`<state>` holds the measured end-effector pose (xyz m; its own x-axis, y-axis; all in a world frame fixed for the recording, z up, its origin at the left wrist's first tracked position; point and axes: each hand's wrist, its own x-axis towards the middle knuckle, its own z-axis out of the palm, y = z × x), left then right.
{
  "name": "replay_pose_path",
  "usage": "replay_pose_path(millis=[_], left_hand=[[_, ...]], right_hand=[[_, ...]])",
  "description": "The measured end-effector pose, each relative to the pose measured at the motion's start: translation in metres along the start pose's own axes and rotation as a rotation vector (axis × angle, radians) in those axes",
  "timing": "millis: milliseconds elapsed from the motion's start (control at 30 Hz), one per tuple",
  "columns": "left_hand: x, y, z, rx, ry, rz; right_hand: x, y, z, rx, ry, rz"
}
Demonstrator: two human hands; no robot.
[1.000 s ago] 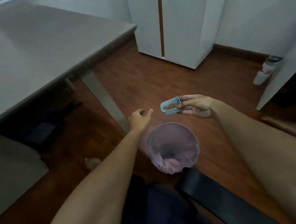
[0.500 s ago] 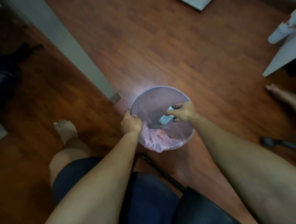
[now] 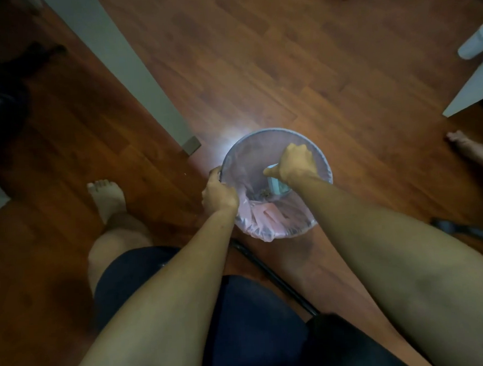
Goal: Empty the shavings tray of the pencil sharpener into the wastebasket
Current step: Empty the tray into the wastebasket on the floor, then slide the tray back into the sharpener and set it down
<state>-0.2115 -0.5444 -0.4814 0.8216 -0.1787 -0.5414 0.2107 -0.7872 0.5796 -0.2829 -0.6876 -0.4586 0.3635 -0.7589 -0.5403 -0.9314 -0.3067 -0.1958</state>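
A round wastebasket (image 3: 263, 135) lined with a pale pink plastic bag stands on the wooden floor in front of me. My left hand (image 3: 219, 192) grips its left rim. My right hand (image 3: 294, 163) is inside the basket's mouth, holding the small light-blue shavings tray (image 3: 276, 184) tipped over, open side facing down and left. A small heap of brown shavings (image 3: 262, 193) lies in the bag just below the tray. Most of the tray is hidden under my hand.
A grey table leg (image 3: 134, 76) slants down to the floor just left of the basket. My bare left foot (image 3: 106, 197) rests on the floor at left. Another person's foot (image 3: 468, 145) is at right. A white bottle (image 3: 476, 43) and a chair seat (image 3: 270, 329) are also nearby.
The right hand brought the tray down from above the basket into it and turned it over; shavings now lie in the bag. The left hand took hold of the rim.
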Motion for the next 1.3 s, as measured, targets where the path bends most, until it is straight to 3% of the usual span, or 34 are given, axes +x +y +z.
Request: replay_pose_path(millis=[167, 367, 900, 1100, 1300], left_hand=[[-0.007, 0.016, -0.016, 0.051, -0.041, -0.009], [-0.026, 0.059, -0.064, 0.036, -0.039, 0.139], [-0.13, 0.172, -0.311, -0.083, 0.436, 0.618], [-0.172, 0.173, -0.416, -0.219, 0.589, 0.655], [-0.19, 0.121, -0.52, -0.254, 0.798, 0.604]], right_hand=[[-0.015, -0.003, -0.021, 0.004, 0.006, 0.001], [-0.051, -0.025, -0.066, 0.151, 0.069, -0.048], [-0.214, -0.173, -0.247, 0.511, 0.349, -0.425], [-0.286, -0.24, -0.279, 0.56, 0.445, -0.647], [-0.362, -0.314, -0.264, 0.646, 0.339, -0.812]])
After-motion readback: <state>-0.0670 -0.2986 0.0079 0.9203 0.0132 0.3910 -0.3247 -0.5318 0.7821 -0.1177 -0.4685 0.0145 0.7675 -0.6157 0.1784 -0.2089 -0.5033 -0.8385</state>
